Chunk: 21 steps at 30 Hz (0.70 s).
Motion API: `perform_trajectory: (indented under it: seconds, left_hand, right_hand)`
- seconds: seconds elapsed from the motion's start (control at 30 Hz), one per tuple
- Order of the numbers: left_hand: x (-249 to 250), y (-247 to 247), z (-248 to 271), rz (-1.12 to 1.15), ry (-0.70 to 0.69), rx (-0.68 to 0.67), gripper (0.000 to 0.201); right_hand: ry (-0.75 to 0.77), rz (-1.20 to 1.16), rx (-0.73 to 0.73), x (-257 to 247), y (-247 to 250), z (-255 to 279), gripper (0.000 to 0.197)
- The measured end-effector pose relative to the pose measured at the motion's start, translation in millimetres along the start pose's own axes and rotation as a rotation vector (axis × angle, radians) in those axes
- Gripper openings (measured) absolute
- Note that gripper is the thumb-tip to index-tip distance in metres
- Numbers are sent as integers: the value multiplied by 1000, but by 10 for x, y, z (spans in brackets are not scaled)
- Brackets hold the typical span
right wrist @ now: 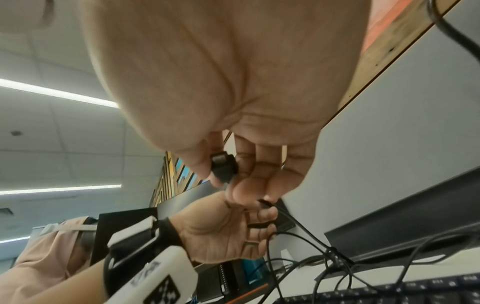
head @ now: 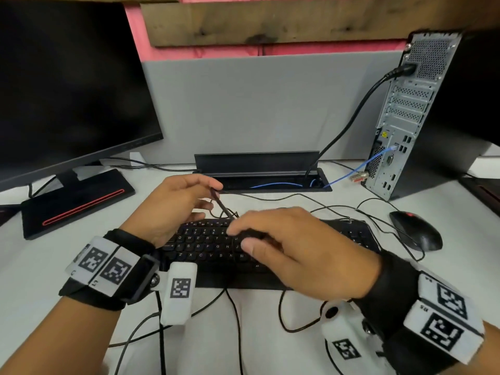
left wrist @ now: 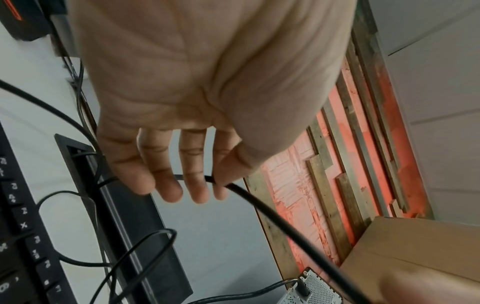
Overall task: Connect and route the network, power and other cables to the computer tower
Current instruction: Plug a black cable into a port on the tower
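Observation:
The computer tower [head: 405,117] stands at the right of the desk with its rear panel toward me. A thick black power cable [head: 351,123] is plugged in near its top and a blue network cable [head: 349,175] lower down. Over the keyboard [head: 205,247], my left hand [head: 215,194] pinches a thin black cable [head: 223,207] between thumb and fingers; the left wrist view shows my left hand [left wrist: 221,185] with that cable [left wrist: 280,224] running out of it. My right hand [head: 240,237] grips the black connector [right wrist: 223,166] at its end, thumb against fingers.
A dark monitor [head: 67,85] on a black stand fills the left. An open cable tray [head: 259,169] is sunk in the desk behind the keyboard. A black mouse [head: 416,230] lies at the right. Loose thin cables [head: 297,198] cross the desk around the keyboard.

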State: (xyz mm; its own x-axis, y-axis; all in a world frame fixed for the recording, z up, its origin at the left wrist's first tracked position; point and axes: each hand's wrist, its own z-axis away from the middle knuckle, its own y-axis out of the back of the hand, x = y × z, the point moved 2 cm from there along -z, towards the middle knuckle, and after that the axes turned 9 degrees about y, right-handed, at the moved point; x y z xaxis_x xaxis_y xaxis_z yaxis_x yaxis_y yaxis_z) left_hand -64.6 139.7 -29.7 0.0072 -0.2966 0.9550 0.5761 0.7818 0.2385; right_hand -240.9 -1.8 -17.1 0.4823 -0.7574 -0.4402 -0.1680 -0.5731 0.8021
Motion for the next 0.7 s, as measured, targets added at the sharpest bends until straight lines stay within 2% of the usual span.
perform_trajectory:
  seconds: [0.1, 0.23, 0.37, 0.5, 0.6, 0.7]
  left_hand:
    - [13, -46, 20, -147, -116, -18, 18]
    - [-7, -121, -15, -300, -293, 62, 8]
    - [-68, -151, -90, -457, -404, 162, 7]
    - [-45, -321, -111, -563, -494, 81, 11]
    - [74, -481, -160, -527, -567, 39, 16]
    - [264, -688, -230, -523, -637, 12, 23]
  right_hand:
    - [5, 53, 168, 24, 134, -8, 22]
    - [-90, 98, 379, 219, 327, 16, 21]
    - [-226, 42, 446, 465, 462, 67, 22]
    - [-314, 9, 521, 618, 521, 111, 33]
    - [-381, 26, 617, 689, 644, 158, 45]
    - [-410, -31, 697, 749, 748, 189, 45]
